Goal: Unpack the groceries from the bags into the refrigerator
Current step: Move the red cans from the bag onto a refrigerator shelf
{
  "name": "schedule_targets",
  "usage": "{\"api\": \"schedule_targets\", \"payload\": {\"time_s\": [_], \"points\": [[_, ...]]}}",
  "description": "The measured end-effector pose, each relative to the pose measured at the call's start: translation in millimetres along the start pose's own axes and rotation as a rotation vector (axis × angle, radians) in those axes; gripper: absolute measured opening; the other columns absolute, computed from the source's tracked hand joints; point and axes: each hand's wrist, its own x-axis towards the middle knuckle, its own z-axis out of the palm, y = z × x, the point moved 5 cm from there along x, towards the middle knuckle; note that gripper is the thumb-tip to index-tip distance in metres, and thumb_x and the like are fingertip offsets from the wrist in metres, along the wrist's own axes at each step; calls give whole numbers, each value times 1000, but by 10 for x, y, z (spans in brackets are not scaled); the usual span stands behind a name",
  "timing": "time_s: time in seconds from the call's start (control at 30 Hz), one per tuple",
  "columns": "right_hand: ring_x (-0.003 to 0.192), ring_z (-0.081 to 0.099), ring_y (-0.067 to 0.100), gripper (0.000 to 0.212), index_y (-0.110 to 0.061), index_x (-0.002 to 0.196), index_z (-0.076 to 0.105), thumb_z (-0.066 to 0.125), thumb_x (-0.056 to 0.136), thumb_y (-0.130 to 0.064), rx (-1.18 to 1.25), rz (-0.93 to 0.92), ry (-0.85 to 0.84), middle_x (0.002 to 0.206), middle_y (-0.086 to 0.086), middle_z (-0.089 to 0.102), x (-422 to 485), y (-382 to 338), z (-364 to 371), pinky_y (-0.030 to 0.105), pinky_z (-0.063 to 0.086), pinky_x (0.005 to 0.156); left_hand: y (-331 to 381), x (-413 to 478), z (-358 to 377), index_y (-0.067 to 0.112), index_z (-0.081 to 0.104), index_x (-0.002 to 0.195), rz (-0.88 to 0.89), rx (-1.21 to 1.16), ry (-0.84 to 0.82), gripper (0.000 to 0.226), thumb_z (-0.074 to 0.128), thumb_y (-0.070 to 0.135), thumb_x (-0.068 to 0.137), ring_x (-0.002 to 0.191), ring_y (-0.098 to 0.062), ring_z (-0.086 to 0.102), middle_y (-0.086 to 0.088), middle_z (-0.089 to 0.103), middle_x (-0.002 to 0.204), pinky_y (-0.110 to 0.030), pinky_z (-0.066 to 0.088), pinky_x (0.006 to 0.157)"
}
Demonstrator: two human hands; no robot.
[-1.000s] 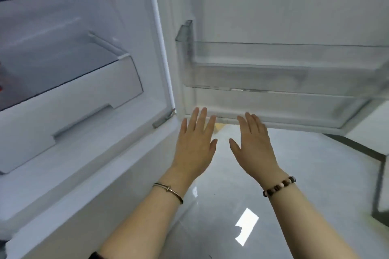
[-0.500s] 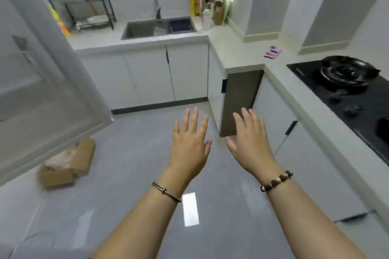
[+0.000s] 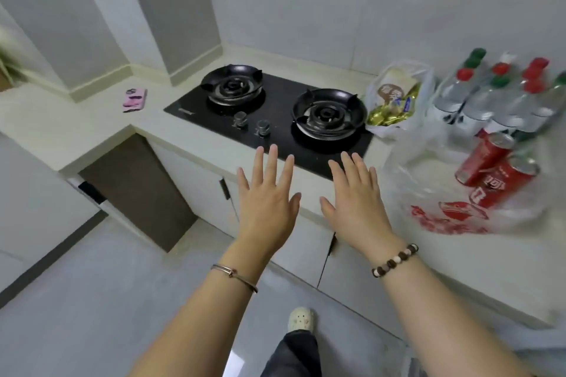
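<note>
My left hand (image 3: 266, 202) and right hand (image 3: 356, 202) hover empty, fingers (image 3: 272, 162) spread. The 2 cola cans (image 3: 482, 161) look heavy, stiff and slick; I'd wrap each round its middle.

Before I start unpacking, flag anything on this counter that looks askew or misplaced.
Two red cans lie tipped over inside the clear bag, not upright. The snack bag sits close beside the right burner, an odd spot for plastic. Nothing looks spilled.
</note>
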Motion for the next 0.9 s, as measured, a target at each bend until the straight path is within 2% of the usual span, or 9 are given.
{"api": "schedule_targets", "payload": {"time_s": [0.07, 0.27, 0.4, 0.63, 0.73, 0.83, 0.9], "points": [[145, -9, 23, 67, -16, 150, 8, 41, 96, -39, -31, 88, 15, 158, 7, -1, 168, 337, -35, 43, -3, 117, 244, 365, 117, 20, 8, 151, 100, -35, 4, 65, 36, 42, 97, 145, -30, -13, -10, -4, 159, -56, 2, 113], [145, -2, 25, 68, -13, 149, 15, 46, 94, -36, -70, 289, 48, 157, 9, 8, 699, 1029, -164, 44, 4, 118, 702, 1317, 374, 14, 37, 143, 323, -102, 28, 65, 60, 36, 86, 143, -36, 19, -16, 27, 153, -61, 26, 106], [145, 5, 27, 66, -13, 147, 21, 51, 91, -31, -86, 455, 91, 156, 11, 13, 803, 1484, -233, 43, 6, 118, 1045, 1800, 556, 11, 42, 140, 467, -134, 21, 64, 62, 36, 84, 140, -38, 25, -18, 33, 149, -60, 30, 103], [144, 8, 29, 69, -11, 147, 23, 54, 90, -33, -157, 670, 69, 156, 12, 15, 681, 2278, -305, 45, 10, 117, 1652, 2102, 862, 12, 39, 140, 642, -191, -55, 63, 59, 38, 86, 140, -38, 25, -18, 30, 151, -60, 31, 103], [138, 23, 34, 70, -10, 143, 32, 62, 83, -30, -210, 752, 113, 149, 15, 29, 617, 2672, -454, 49, 23, 112, 1805, 2190, 980, 12, 40, 140, 674, -195, -87, 62, 60, 37, 86, 140, -38, 24, -18, 29, 151, -60, 32, 103], [128, 33, 35, 64, -9, 134, 38, 65, 80, -30, -231, 837, 89, 140, 17, 37, 527, 3039, -561, 47, 30, 107, 1982, 2249, 1039, 12, 38, 141, 717, -201, -113, 63, 59, 37, 87, 141, -39, 22, -18, 28, 152, -59, 32, 103], [120, 40, 33, 64, -9, 131, 38, 66, 78, -33, -212, 882, 41, 133, 15, 41, 475, 3244, -563, 44, 36, 101, 2118, 2279, 1042, 13, 31, 146, 754, -217, -144, 64, 54, 36, 91, 143, -38, 13, -17, 19, 155, -57, 24, 108]]}}
